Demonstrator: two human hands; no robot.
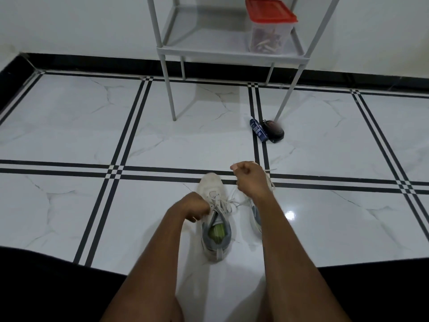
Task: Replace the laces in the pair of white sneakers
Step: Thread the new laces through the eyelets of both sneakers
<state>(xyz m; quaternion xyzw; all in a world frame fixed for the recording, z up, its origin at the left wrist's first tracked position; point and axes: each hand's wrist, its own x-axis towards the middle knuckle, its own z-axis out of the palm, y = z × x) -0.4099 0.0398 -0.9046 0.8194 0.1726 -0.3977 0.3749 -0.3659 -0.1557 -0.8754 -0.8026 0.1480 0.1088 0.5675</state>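
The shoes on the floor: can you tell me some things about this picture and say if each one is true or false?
1. Both hands are working at the laces of one white sneaker. True: the left hand grips by the eyelets and the right hand pulls a lace up.
2. The sneaker's toe points toward the person. False: the toe points away; the heel is nearest.
3. A box with a red lid sits on the grey shelf. True.
4. The second sneaker is on the shelf. False: it is on the floor, partly hidden behind the right forearm.
5. A blue tube lies on the floor tiles. True.
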